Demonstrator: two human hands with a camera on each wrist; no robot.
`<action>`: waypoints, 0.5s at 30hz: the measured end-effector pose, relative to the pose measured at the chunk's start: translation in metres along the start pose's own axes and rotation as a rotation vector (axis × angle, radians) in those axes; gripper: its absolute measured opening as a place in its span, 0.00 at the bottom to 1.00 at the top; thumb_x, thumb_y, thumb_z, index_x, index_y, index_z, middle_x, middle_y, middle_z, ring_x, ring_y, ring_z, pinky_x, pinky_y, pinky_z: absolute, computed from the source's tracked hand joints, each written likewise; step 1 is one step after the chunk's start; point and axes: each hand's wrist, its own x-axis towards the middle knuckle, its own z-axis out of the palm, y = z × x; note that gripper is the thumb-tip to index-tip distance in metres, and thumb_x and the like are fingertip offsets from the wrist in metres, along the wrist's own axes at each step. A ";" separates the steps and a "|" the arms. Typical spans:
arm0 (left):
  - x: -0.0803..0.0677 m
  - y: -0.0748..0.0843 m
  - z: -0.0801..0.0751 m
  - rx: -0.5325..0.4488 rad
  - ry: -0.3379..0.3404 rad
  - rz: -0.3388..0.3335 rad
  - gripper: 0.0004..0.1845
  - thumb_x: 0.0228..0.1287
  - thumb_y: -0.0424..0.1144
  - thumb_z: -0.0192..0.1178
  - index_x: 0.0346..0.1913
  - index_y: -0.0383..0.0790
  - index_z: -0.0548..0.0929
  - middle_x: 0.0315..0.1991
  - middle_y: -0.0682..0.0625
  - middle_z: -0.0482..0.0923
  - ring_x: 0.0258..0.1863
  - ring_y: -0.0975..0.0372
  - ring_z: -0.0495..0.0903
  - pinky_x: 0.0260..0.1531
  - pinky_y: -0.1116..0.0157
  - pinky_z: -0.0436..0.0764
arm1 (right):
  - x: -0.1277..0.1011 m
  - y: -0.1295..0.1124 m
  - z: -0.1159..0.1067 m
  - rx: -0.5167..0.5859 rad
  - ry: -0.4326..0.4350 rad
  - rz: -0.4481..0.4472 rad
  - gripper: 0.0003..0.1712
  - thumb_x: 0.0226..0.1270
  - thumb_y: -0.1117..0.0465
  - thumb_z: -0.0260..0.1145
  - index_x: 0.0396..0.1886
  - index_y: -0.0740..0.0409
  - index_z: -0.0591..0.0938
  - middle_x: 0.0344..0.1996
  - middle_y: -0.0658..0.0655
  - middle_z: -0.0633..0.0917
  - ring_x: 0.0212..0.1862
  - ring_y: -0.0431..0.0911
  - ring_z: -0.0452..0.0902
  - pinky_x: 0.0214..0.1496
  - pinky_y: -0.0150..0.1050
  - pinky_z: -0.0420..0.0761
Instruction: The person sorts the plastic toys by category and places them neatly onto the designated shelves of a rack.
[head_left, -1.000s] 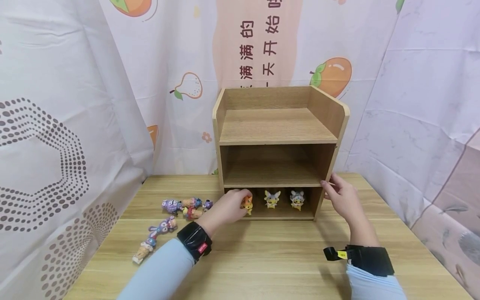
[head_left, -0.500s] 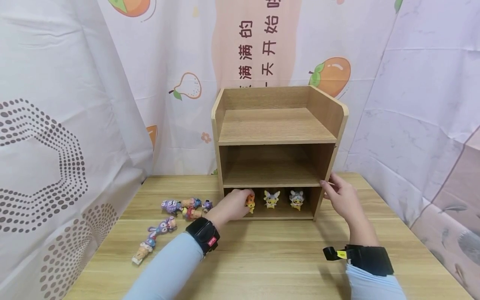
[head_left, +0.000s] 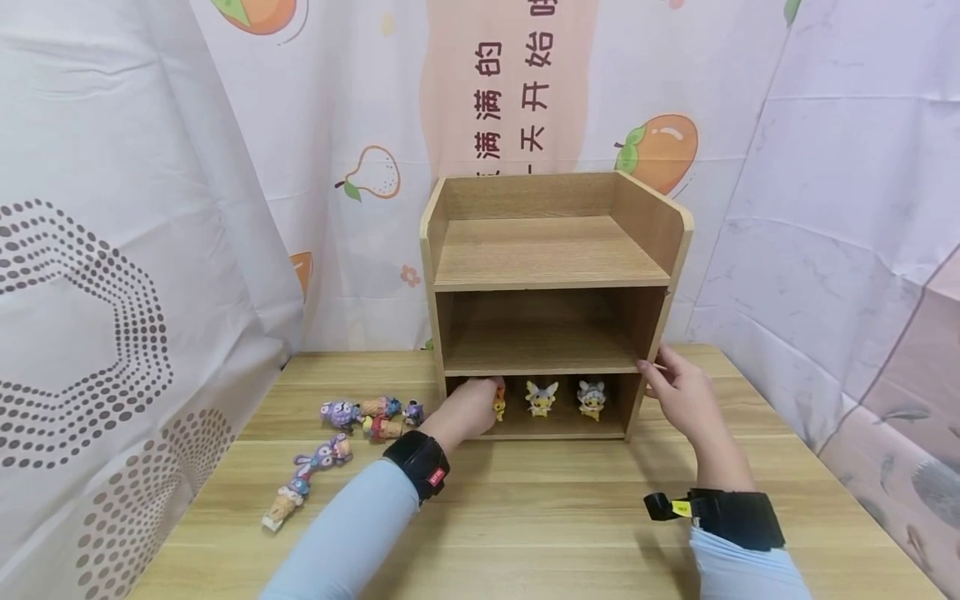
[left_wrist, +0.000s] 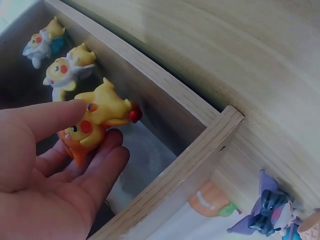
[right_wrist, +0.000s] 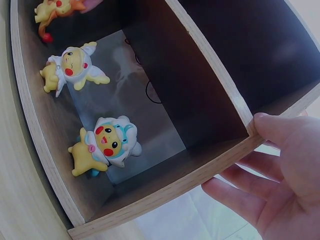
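Note:
My left hand [head_left: 471, 408] is inside the left end of the shelf's bottom compartment. In the left wrist view, its thumb and fingers hold a yellow figurine in an orange hood [left_wrist: 102, 107], tail tipped red. Two similar figurines stand to its right: a white-eared one [head_left: 541, 398] in the middle and one with a white and teal hood [right_wrist: 107, 145] at the right. At the wooden shelf's [head_left: 555, 287] right side, my right hand [head_left: 686, 396] grips the side panel, thumb on the front edge and fingers along the outer face.
Several purple and cone-shaped figurines [head_left: 324, 454] lie on the wooden table [head_left: 540, 517] left of the shelf. Above the bottom compartment are a middle compartment and a walled top. Printed curtains [head_left: 360, 242] hang behind and at both sides.
My left hand has moved a little right and further into the bottom compartment with the orange-hooded figurine, covering more of it. My right hand stays on the side panel.

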 end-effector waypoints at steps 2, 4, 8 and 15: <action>0.002 0.000 0.002 0.014 0.000 -0.017 0.22 0.67 0.25 0.59 0.63 0.37 0.79 0.48 0.46 0.84 0.37 0.62 0.78 0.38 0.66 0.79 | 0.000 0.000 0.000 0.000 0.000 0.001 0.29 0.82 0.54 0.56 0.74 0.65 0.69 0.61 0.75 0.77 0.59 0.66 0.78 0.40 0.33 0.86; 0.004 0.000 0.003 0.029 -0.001 -0.037 0.21 0.67 0.26 0.60 0.62 0.37 0.80 0.47 0.47 0.84 0.37 0.61 0.78 0.38 0.66 0.78 | 0.000 0.000 0.000 0.003 0.000 0.002 0.29 0.82 0.54 0.56 0.74 0.65 0.69 0.60 0.75 0.78 0.59 0.66 0.78 0.40 0.30 0.85; 0.008 0.000 0.004 0.067 0.005 -0.057 0.19 0.66 0.27 0.61 0.59 0.38 0.81 0.43 0.48 0.84 0.37 0.61 0.77 0.40 0.64 0.79 | 0.000 0.001 0.000 0.007 -0.001 0.007 0.29 0.81 0.54 0.56 0.73 0.64 0.70 0.59 0.74 0.79 0.59 0.65 0.78 0.40 0.31 0.85; 0.012 -0.003 0.009 0.101 0.026 -0.042 0.15 0.65 0.27 0.62 0.53 0.40 0.82 0.40 0.49 0.82 0.39 0.60 0.79 0.41 0.63 0.80 | 0.000 0.001 0.000 0.009 -0.003 0.008 0.29 0.81 0.53 0.56 0.74 0.63 0.70 0.59 0.74 0.79 0.58 0.65 0.78 0.39 0.30 0.85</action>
